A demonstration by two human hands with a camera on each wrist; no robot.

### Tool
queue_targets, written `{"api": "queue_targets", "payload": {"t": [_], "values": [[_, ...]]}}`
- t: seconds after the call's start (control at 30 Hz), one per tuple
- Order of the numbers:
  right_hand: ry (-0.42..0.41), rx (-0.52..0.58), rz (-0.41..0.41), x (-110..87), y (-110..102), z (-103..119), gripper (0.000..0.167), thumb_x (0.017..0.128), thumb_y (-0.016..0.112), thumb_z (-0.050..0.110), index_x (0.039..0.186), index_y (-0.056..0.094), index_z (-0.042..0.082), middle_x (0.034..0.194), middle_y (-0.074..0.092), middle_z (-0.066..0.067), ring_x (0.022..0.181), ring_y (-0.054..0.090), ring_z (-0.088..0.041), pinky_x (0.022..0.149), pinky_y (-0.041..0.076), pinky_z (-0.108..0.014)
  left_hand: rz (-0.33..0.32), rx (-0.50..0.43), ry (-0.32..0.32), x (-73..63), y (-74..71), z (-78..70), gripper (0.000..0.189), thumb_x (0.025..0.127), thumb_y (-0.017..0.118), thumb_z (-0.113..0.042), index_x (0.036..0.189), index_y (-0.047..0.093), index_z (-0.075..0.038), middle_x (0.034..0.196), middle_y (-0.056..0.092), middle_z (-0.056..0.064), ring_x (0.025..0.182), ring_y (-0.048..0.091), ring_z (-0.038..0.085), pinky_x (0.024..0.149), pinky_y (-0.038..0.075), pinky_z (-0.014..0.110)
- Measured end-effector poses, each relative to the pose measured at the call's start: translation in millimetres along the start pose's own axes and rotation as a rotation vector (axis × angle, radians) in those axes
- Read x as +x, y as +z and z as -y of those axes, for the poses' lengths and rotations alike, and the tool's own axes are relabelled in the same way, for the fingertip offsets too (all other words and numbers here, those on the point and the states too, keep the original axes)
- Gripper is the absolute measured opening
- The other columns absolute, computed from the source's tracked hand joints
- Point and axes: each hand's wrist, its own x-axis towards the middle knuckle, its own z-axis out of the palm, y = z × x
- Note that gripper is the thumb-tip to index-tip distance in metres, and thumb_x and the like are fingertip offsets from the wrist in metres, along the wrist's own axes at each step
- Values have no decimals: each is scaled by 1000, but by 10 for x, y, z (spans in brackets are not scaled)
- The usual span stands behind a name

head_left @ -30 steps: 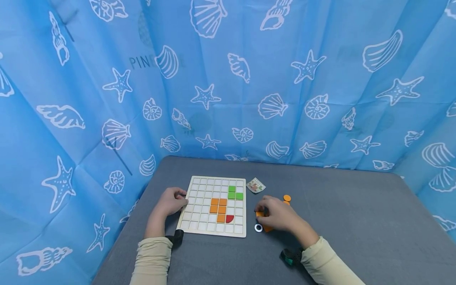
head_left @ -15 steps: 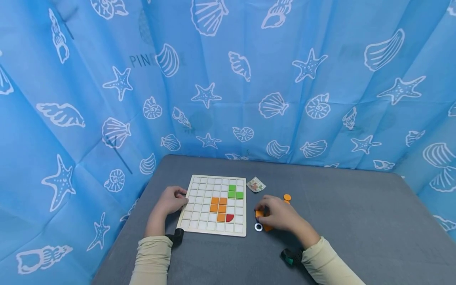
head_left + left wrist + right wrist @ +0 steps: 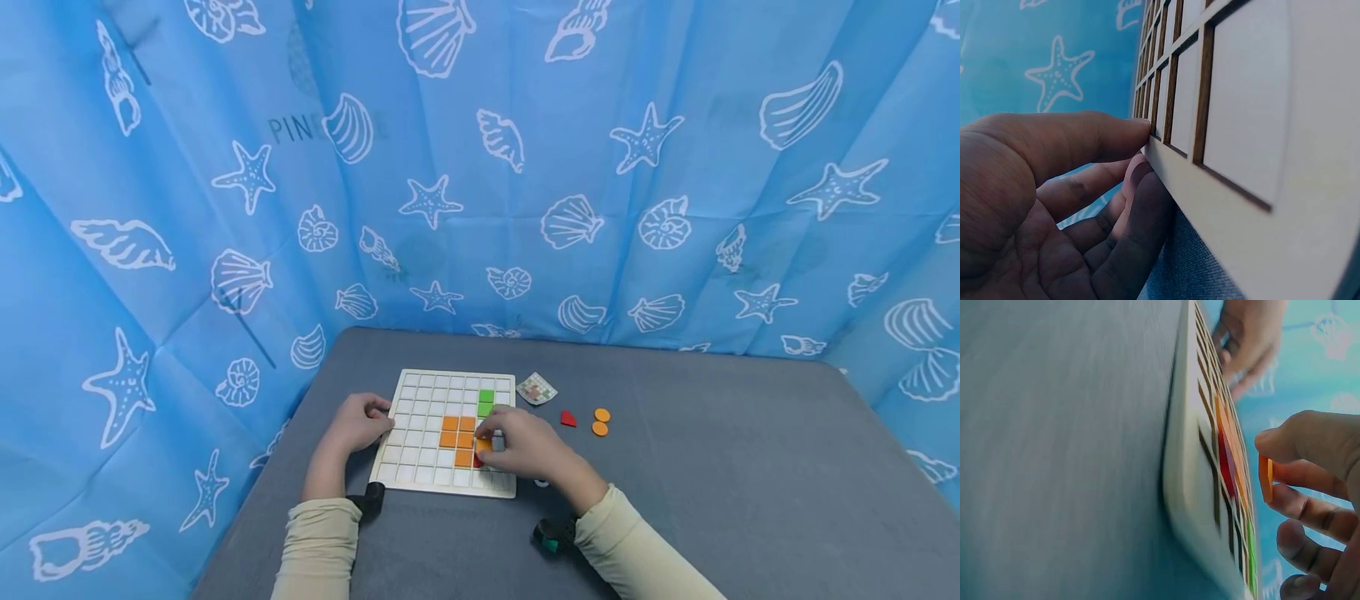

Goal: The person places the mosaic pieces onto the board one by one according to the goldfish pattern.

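Note:
A wooden grid board [image 3: 442,491] with white cells lies on the table. My left hand [image 3: 360,422] grips its left edge; in the left wrist view the thumb [image 3: 1129,132] is on the rim and the other fingers are curled at the side. Between the thumb and fingers of my right hand [image 3: 528,446] is an orange square tile [image 3: 1265,478], held just over the board. Several orange tiles [image 3: 457,438] fill cells near the middle, beside a red quarter-round tile [image 3: 1225,465] partly hidden under my right hand. Green tiles [image 3: 486,402] sit farther back on the board.
Right of the board's far corner lies a small printed pattern card [image 3: 536,389]. Two orange discs [image 3: 602,414] and a red piece [image 3: 567,419] are on the grey table [image 3: 712,467]. My right wrist mostly covers a white ring-shaped piece [image 3: 542,483]. A blue shell-print curtain hangs behind.
My right hand has moved left from the loose pieces to over the board, carrying an orange tile. The red piece on the table is now uncovered. My left hand stays at the board's edge.

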Motion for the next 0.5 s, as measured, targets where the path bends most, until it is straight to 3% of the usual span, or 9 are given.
{"api": "queue_targets", "payload": {"t": [0.3, 0.5], "values": [[-79, -11, 26, 268, 263, 253, 21, 93, 83, 28, 110, 82, 15, 99, 68, 4, 73, 50, -4, 63, 42, -22, 6, -2, 4, -3, 0, 11, 35, 94, 72, -8, 126, 68, 6, 90, 66, 14, 72, 65, 21, 65, 56, 36], [-69, -30, 49, 316, 328, 302, 18, 93, 83, 26, 109, 82, 17, 97, 66, 6, 74, 51, -2, 64, 44, -21, 3, 5, -6, -1, -14, -4, 34, 94, 72, -9, 125, 69, 4, 90, 67, 13, 71, 66, 21, 64, 55, 34]]}}
